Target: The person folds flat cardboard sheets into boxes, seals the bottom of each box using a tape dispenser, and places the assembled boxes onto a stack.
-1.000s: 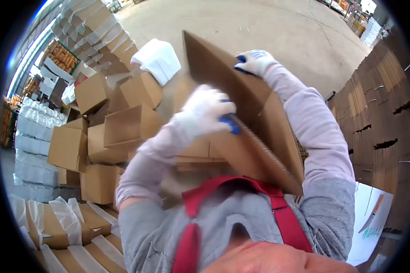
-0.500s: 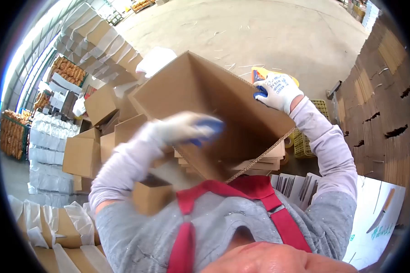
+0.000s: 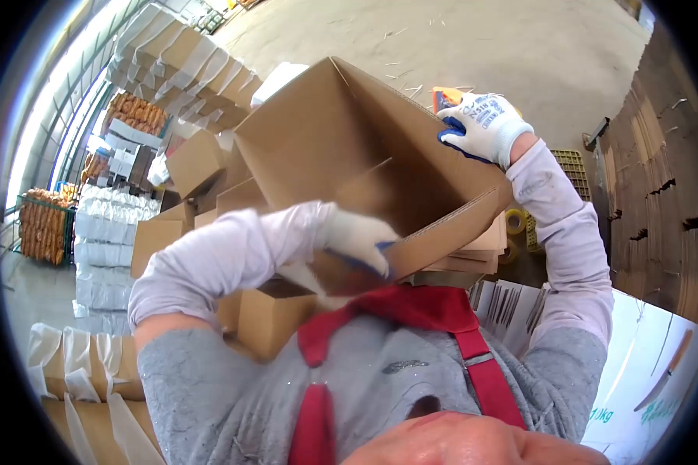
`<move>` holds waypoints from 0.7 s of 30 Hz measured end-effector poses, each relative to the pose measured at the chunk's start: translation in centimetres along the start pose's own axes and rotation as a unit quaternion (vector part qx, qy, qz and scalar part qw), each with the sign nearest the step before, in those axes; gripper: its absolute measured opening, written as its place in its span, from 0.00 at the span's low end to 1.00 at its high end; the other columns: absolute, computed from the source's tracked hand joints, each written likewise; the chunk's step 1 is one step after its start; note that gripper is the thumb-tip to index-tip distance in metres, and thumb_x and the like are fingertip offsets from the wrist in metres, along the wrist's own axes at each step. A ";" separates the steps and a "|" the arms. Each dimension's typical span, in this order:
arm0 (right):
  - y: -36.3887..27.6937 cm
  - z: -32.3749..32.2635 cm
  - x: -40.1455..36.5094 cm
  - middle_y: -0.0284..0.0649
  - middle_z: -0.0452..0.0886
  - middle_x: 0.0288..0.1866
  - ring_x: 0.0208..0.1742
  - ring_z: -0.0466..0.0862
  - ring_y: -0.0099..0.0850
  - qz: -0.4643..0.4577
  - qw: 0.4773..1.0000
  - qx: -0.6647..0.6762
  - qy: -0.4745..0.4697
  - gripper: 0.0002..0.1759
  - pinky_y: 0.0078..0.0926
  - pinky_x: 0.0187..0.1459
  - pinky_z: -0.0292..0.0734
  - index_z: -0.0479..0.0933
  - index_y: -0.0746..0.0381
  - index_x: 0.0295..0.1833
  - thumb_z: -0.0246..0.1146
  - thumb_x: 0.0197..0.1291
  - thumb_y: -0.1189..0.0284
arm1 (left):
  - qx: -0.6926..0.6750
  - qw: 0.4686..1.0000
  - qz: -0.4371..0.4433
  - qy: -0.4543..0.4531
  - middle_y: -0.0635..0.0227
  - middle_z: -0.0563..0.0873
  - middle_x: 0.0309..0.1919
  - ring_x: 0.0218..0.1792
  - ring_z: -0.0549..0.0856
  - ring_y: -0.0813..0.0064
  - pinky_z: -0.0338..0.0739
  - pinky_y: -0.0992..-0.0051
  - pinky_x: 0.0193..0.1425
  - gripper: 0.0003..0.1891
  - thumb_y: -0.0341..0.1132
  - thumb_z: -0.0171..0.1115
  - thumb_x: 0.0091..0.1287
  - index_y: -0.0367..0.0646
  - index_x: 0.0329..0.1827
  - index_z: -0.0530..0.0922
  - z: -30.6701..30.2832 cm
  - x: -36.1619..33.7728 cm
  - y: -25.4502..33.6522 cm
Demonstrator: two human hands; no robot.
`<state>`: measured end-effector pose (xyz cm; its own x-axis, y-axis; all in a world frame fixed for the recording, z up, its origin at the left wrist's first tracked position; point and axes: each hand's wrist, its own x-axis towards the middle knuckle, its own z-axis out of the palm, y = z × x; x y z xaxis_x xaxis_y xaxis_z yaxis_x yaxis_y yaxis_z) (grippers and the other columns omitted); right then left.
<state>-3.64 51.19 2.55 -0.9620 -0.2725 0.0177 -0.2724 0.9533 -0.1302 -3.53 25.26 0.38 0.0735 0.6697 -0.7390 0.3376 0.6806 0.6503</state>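
Observation:
A large open cardboard box (image 3: 287, 139) is tilted in front of my chest, its inside facing up. My right hand (image 3: 485, 128), in a white glove with a blue palm, grips the box's upper right edge. An orange and blue object (image 3: 447, 98) shows just behind that hand. My left hand (image 3: 364, 244), gloved the same way and slightly blurred, is at the near side of the box by a bent flap (image 3: 450, 236). Its fingertips are smeared, and whether they grip the cardboard is unclear.
Smaller cardboard boxes (image 3: 196, 163) lie at the left, with wrapped stacks (image 3: 186, 62) behind. Flattened cardboard (image 3: 644, 170) stands along the right. A yellow crate (image 3: 571, 172) and tape rolls (image 3: 515, 222) are beyond the box's right side. A white printed box (image 3: 636, 372) is at the lower right.
My left hand has moved from over the box opening down to its near side. The near flap is now bent inward. My right hand stays on the edge.

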 end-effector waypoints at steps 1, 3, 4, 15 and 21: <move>0.2 0.0 -0.2 0.45 0.82 0.49 0.50 0.81 0.40 0.012 1.000 0.014 -0.008 0.21 0.37 0.51 0.76 0.79 0.52 0.52 0.54 0.59 0.53 | -0.002 0.999 0.050 0.017 0.65 0.84 0.49 0.46 0.79 0.79 0.74 0.74 0.53 0.25 0.35 0.67 0.61 0.33 0.59 0.73 0.5 -0.4 -0.8; 0.0 0.5 -0.1 0.45 0.82 0.48 0.50 0.81 0.40 0.012 1.000 0.020 -0.001 0.20 0.37 0.51 0.76 0.79 0.52 0.51 0.54 0.59 0.53 | -0.071 0.997 -0.031 -0.004 0.66 0.84 0.49 0.46 0.79 0.81 0.75 0.76 0.52 0.26 0.37 0.67 0.61 0.34 0.60 0.72 -0.2 -1.0 -1.6; -0.2 0.6 0.0 0.45 0.82 0.48 0.50 0.81 0.40 0.013 0.999 0.027 0.010 0.20 0.36 0.52 0.76 0.80 0.52 0.50 0.54 0.59 0.53 | -0.115 0.991 -0.066 -0.014 0.67 0.84 0.50 0.47 0.79 0.82 0.75 0.76 0.52 0.26 0.38 0.67 0.62 0.34 0.60 0.72 -0.7 -0.9 -2.0; -0.3 1.0 0.5 0.44 0.82 0.49 0.52 0.81 0.41 0.041 0.999 0.026 0.004 0.23 0.37 0.54 0.74 0.78 0.49 0.55 0.53 0.60 0.51 | -0.089 0.993 -0.041 -0.067 0.52 0.83 0.49 0.48 0.82 0.67 0.75 0.70 0.53 0.28 0.48 0.61 0.66 0.38 0.61 0.72 1.1 -3.8 -3.3; 0.7 0.3 0.7 0.45 0.82 0.49 0.52 0.81 0.41 0.049 0.998 0.026 0.002 0.22 0.37 0.54 0.74 0.79 0.51 0.52 0.52 0.60 0.51 | 0.098 0.990 -0.097 -0.045 0.46 0.81 0.49 0.47 0.81 0.50 0.76 0.67 0.53 0.34 0.49 0.61 0.65 0.40 0.68 0.63 1.6 -4.1 1.6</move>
<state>-4.49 51.62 2.22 -0.9840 -0.1782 0.0063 -0.1764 0.9672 -0.1827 -1.77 23.15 4.20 0.0694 0.4980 -0.8644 0.5277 0.7170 0.4554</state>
